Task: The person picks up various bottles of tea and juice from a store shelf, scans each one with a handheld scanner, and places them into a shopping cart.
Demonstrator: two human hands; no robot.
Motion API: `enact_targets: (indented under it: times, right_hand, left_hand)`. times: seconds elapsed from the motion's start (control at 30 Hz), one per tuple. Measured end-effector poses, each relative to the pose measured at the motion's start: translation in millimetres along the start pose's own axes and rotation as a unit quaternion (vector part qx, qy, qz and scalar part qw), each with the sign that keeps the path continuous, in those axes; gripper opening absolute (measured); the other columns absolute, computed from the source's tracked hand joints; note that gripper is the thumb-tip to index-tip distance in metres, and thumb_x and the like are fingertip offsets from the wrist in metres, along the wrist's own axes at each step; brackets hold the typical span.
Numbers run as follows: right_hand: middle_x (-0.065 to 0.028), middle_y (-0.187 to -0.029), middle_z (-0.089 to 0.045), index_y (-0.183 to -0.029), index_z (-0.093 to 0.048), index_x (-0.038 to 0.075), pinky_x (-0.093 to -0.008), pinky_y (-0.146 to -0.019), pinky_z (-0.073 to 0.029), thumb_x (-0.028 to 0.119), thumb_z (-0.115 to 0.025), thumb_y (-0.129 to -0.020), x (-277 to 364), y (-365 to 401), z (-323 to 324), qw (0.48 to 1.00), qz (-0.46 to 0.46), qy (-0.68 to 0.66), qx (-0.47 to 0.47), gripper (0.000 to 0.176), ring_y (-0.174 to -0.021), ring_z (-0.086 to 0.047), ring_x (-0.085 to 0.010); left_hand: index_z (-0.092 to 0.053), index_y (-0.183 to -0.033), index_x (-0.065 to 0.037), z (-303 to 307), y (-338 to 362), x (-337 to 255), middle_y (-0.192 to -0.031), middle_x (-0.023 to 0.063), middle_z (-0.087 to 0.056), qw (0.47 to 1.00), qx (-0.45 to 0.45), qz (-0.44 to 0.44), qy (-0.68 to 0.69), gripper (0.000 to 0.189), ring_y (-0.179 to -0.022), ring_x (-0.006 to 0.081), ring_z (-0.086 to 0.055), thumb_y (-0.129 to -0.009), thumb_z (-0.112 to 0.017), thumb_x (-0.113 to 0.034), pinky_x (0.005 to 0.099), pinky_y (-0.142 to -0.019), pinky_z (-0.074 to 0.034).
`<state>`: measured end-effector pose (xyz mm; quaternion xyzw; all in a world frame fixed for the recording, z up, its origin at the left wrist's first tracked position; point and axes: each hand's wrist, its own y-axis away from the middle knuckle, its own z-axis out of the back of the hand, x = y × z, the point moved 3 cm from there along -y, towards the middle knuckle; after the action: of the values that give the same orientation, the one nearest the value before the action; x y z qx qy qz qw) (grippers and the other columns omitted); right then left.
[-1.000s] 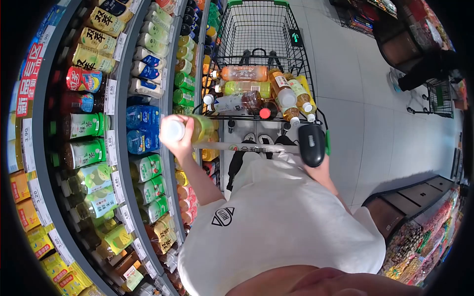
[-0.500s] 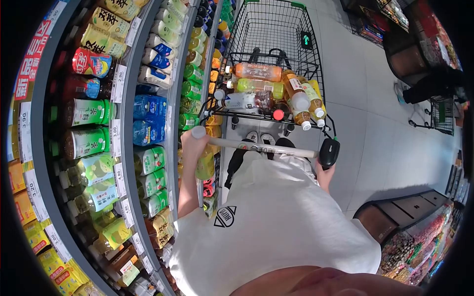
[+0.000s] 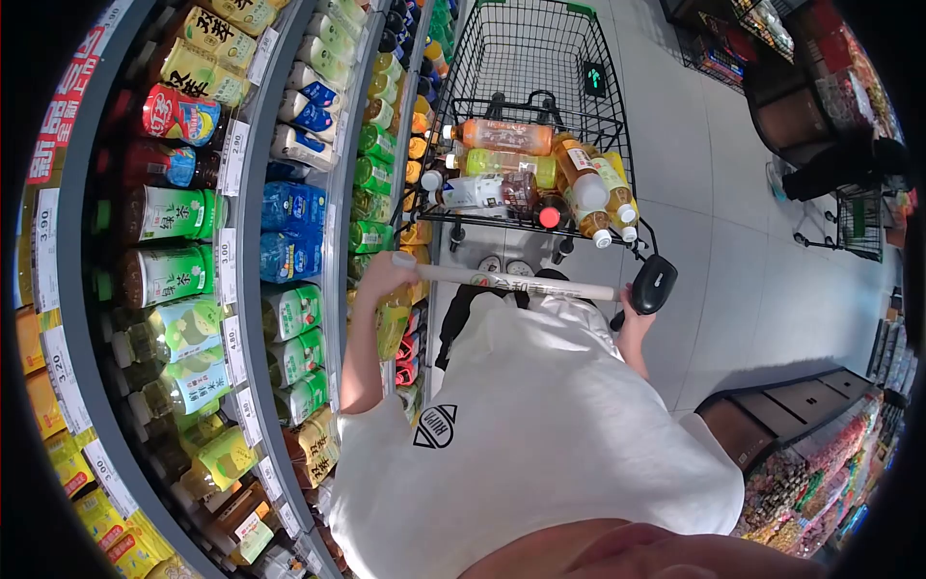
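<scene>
A yellow-green bottle point(image 3: 394, 326) is held in the left hand point(image 3: 384, 277), just at the left end of the white cart handle point(image 3: 521, 283). The grip is closed around the bottle's upper part, so the cap is hidden. The bottle's long axis runs roughly straight down from the hand, with the base pointed toward the floor point(image 3: 733, 270), and the body is seen close against the drink shelves point(image 3: 236, 241).

A black scanner point(image 3: 654, 283) is clasped in the right hand point(image 3: 632, 323) at the right end of the handle, the grip wrapped around its lower end.

The handle lies crosswise between the two hands. Ahead of it, the wire cart point(image 3: 540, 48) is seen with several bottles point(image 3: 502, 137) lying in its near section; its far section is bare mesh. The shelf edge runs tight along the cart's left side, while open floor is seen to the right.
</scene>
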<state>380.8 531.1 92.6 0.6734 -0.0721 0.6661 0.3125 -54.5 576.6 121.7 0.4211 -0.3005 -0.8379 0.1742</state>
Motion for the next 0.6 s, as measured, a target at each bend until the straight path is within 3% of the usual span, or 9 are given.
enact_targets:
  times: [0.1, 0.27, 0.43, 0.57, 0.6]
  right_hand:
    - [-0.0052, -0.088, -0.059, -0.097, -0.055, 0.001, -0.0286, -0.078, -0.038, 0.004, -0.062, -0.072, 0, -17, 11, 0.998, 0.013, -0.04, 0.052, 0.026, -0.084, -0.053, -0.0142]
    - [-0.0085, -0.099, -0.055, -0.108, -0.047, 0.003, -0.0291, -0.081, -0.035, 0.01, -0.059, -0.074, 15, -48, 24, 0.992, -0.002, -0.036, 0.117, 0.037, -0.091, -0.05, -0.0162]
    - [-0.0097, -0.101, -0.054, -0.116, -0.043, 0.003, -0.0296, -0.08, -0.037, 0.014, -0.058, -0.075, 23, -100, 39, 0.986, 0.006, -0.014, 0.167, 0.045, -0.091, -0.05, -0.0166]
    - [-0.0099, -0.1, -0.054, -0.115, -0.045, 0.003, -0.0286, -0.08, -0.038, 0.015, -0.057, -0.074, 40, -135, 38, 0.983, 0.028, -0.009, 0.18, 0.044, -0.089, -0.05, -0.0161]
    - [-0.0062, -0.093, -0.058, -0.107, -0.049, 0.005, -0.0254, -0.07, -0.037, 0.015, -0.06, -0.072, 46, -142, 36, 0.984, 0.032, -0.022, 0.172, 0.039, -0.08, -0.049, -0.0121]
  left_hand:
    - [-0.06, -0.061, -0.003, -6, -1, 1, -0.058, 0.0087, -0.059, 1.0, -0.008, -0.001, -0.03, 0.021, -0.057, 0.0194, -0.058, -0.049, -0.063, -0.019, 0.0286, -0.053, -0.044]
    - [-0.061, -0.062, -0.003, -31, 12, -19, -0.061, 0.01, -0.06, 0.998, -0.045, 0.012, -0.032, 0.022, -0.058, 0.0219, -0.059, -0.049, -0.063, -0.02, 0.0293, -0.057, -0.046]
    - [-0.061, -0.064, -0.002, -60, 24, -48, -0.061, 0.0124, -0.06, 0.999, -0.015, 0.001, -0.041, 0.023, -0.062, 0.0246, -0.06, -0.05, -0.064, -0.02, 0.0302, -0.06, -0.047]
    - [-0.061, -0.068, 0.001, -87, 22, -51, -0.065, 0.0154, -0.06, 0.999, -0.044, -0.001, -0.002, 0.027, -0.066, 0.0265, -0.06, -0.05, -0.065, -0.019, 0.0326, -0.064, -0.047]
    - [-0.061, -0.068, 0.001, -93, 21, -53, -0.065, 0.0154, -0.06, 0.999, -0.049, -0.001, 0.001, 0.027, -0.066, 0.0265, -0.06, -0.05, -0.065, -0.019, 0.0326, -0.064, -0.047]
